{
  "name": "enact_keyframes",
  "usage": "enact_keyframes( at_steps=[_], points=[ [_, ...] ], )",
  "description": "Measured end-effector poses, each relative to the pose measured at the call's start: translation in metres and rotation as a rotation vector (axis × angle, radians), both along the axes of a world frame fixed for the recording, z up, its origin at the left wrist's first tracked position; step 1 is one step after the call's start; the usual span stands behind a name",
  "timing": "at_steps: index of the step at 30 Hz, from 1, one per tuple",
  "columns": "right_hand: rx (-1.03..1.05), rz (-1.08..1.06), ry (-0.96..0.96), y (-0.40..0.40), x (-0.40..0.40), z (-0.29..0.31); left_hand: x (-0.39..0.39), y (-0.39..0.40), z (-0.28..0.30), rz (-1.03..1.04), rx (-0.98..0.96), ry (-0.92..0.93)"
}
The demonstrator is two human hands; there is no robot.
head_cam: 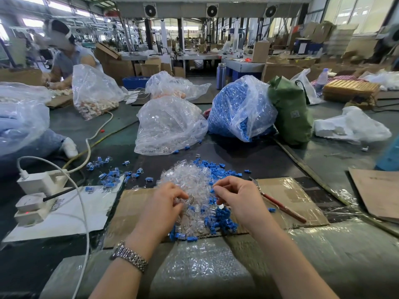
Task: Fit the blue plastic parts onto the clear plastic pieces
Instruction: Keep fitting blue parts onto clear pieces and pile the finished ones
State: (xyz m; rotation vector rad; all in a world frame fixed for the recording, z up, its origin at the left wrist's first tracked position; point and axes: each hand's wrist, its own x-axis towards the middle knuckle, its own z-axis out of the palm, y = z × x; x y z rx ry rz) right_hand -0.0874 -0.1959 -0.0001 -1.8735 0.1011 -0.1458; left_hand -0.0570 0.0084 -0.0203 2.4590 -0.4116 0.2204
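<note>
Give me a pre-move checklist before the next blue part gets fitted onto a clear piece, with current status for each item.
1. Clear pieces within reach: ok, piled between both hands.
2. Blue parts within reach: ok, scattered under right hand.
3. Left hand holds a clear piece: cannot tell, fingers curl into the pile.
4. Right hand holds a blue part: cannot tell, fingertips hide it.
5. Red-handled tool out of the way: ok, lying to the right on the cardboard.

Both forearms are extended forward, converging slightly. The left hand (165,203) is held palm down with its fingers (180,194) curled inward. The right hand (237,198) is likewise turned down, fingers bent towards the left hand.
</note>
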Motion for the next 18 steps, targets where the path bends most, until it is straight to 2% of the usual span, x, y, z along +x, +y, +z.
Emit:
enact_keyframes(
  at_steps=[13, 18],
  points=[
    [-0.04, 0.031, -0.032, -0.0044, -0.0038, -0.0012, 0.0074, -0.0067, -0.0099, 0.067, 0.033, -0.014],
    [-0.038, 0.03, -0.027, -0.0047, -0.0039, -0.0003, 0.0039, -0.0038, -0.0068, 0.11, -0.179, 0.022]
  ],
)
